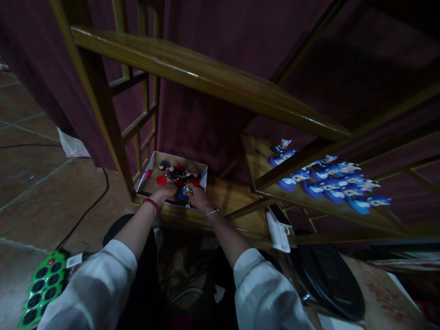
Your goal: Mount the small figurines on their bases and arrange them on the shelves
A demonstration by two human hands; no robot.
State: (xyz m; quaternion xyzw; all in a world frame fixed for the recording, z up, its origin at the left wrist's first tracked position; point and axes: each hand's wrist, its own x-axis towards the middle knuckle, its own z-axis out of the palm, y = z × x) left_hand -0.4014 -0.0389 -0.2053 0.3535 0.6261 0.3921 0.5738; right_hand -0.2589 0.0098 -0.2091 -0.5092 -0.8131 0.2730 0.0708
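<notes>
Both hands reach into a shallow cardboard box (pixel 146 184) on the low wooden shelf. In it lie several small figurines (pixel 171 169) in dark clothes, on red and black round bases. My left hand (pixel 167 190), with a red bracelet at the wrist, is closed beside a red base (pixel 161 180); what its fingertips hold is hidden. My right hand (pixel 198 197), wearing a thin silvery bracelet, pinches a small figurine with a blue base (pixel 183 194) near the box's front side.
On a raised shelf (pixel 261 158) to the right stand several blue-and-white figurines (pixel 326 185). A wooden rail (pixel 206 80) crosses above the box. A phone (pixel 279 214), a black round-seated stool (pixel 328 279) and a green power strip (pixel 44 288) with a cable are nearby.
</notes>
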